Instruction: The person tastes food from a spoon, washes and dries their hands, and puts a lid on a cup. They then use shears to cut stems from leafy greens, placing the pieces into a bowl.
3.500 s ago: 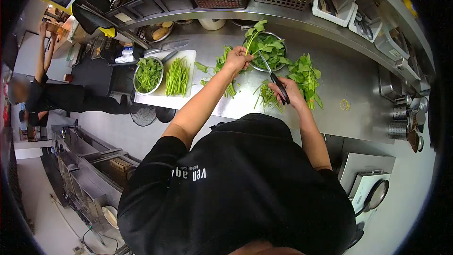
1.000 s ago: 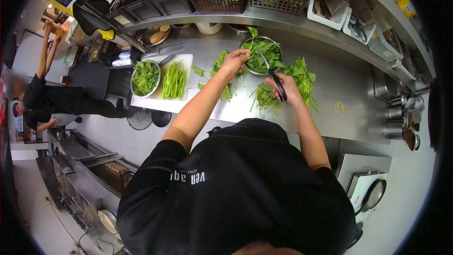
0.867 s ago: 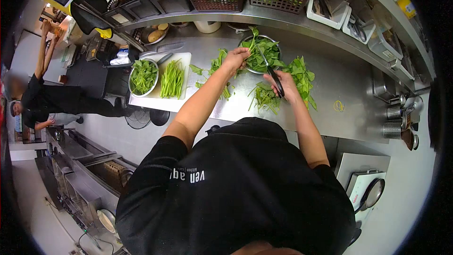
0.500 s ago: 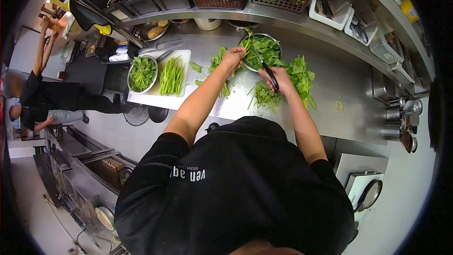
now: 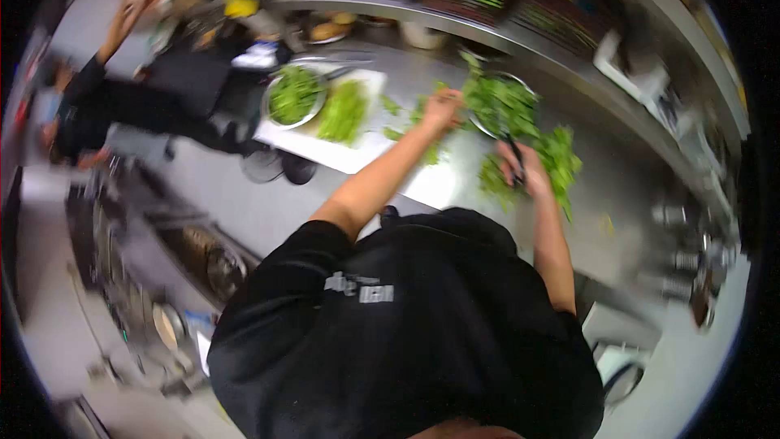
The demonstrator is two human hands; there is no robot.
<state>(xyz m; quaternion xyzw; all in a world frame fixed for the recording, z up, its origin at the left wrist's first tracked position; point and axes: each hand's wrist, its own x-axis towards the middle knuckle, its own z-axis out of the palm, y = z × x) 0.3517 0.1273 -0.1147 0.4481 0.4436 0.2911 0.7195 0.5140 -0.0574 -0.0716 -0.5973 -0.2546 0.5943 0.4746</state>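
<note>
My left hand (image 5: 443,110) is closed, pinching a leafy green sprig (image 5: 471,73) beside a metal bowl (image 5: 528,84) of loose leaves (image 5: 500,104). My right hand (image 5: 530,169) grips black-handled scissors (image 5: 516,158), whose blades point up toward the bowl; motion blur hides whether the blades are apart. More leafy greens (image 5: 561,161) lie right of that hand, and trimmed green pieces (image 5: 492,179) lie to its left. Further leaves and stems (image 5: 422,118) rest on the counter around my left hand.
On the left, a white cutting board (image 5: 280,136) bears a bowl of greens (image 5: 294,96) and a bunch of green stems (image 5: 343,112). A metal shelf (image 5: 487,31) with baskets runs above the steel counter (image 5: 431,183). Another person (image 5: 130,106) stands at far left.
My view has swung and blurred, so the counter appears shifted to the right. Both hands stay near the bowl, the left with the sprig and the right with the scissors.
</note>
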